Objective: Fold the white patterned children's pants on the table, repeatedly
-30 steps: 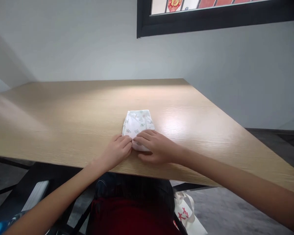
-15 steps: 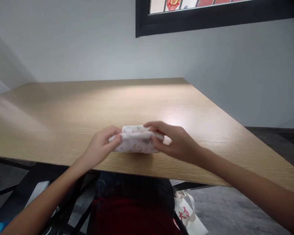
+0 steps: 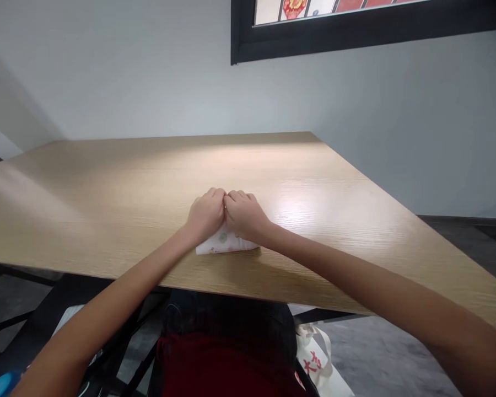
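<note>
A white folded cloth (image 3: 225, 241) with a small printed pattern lies near the front edge of the wooden table (image 3: 149, 182). My left hand (image 3: 208, 212) is closed over its far part, fingers curled under. Right beside it, knuckles touching, my right hand (image 3: 244, 214) is closed over the cloth too. Only the near part of the cloth shows below my wrists; the rest is hidden under both hands.
Below the table at the right hangs a white bag (image 3: 318, 361) with red characters. A dark seat (image 3: 25, 336) is at the lower left, with a blue round object (image 3: 3, 384) on it. A dark-framed window (image 3: 314, 47) is in the wall behind.
Both hands have come together from the two ends of the cloth to its middle, turning knuckles-up and pressing over it. The cloth's near side now slopes toward me.
</note>
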